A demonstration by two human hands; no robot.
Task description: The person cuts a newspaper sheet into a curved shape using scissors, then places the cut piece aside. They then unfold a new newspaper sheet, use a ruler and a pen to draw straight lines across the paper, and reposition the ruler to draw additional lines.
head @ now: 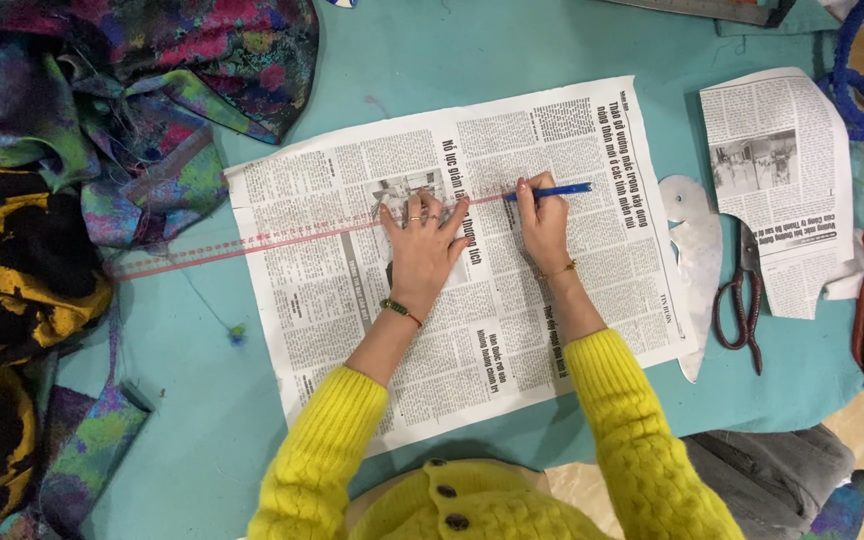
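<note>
On the teal desk (202, 420) lies a newspaper sheet (352, 300), a clear ruler (252, 242) across it. Left hand (420, 245) presses flat on the ruler, fingers spread; right hand (544, 222) grips a blue pen (552, 190) at the ruler's edge.

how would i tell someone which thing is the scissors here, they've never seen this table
Start at the big newspaper sheet spread on the teal table and look just past its right edge. Between a pale curved template and a smaller newspaper cutout lie the scissors. They alone have dark red loop handles and metal blades.
</note>
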